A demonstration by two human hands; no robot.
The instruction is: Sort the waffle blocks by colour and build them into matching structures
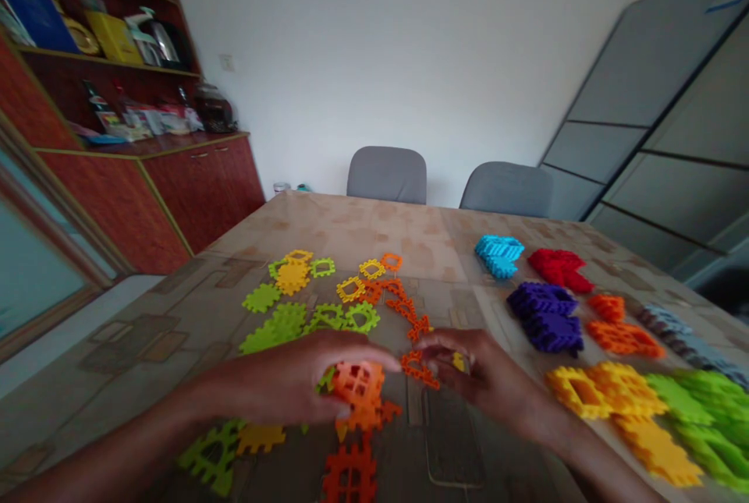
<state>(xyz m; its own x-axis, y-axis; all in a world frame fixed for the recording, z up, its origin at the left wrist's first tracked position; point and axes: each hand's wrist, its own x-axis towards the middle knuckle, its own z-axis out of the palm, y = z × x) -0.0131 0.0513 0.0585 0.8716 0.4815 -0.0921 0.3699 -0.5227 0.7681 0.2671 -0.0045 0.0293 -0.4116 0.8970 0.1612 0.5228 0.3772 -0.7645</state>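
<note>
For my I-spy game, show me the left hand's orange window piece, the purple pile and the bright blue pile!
Orange window piece (359, 384) in left hand (297, 377): head view, on its barred window.
Purple pile (547, 320): head view, its middle.
Bright blue pile (499, 254): head view, its middle.

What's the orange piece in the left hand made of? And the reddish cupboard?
The orange piece in the left hand looks like plastic, fairly matt: one even colour with neat teeth and window holes. The reddish cupboard looks like smooth wood, with streaky grain, but might be printed board.
</note>
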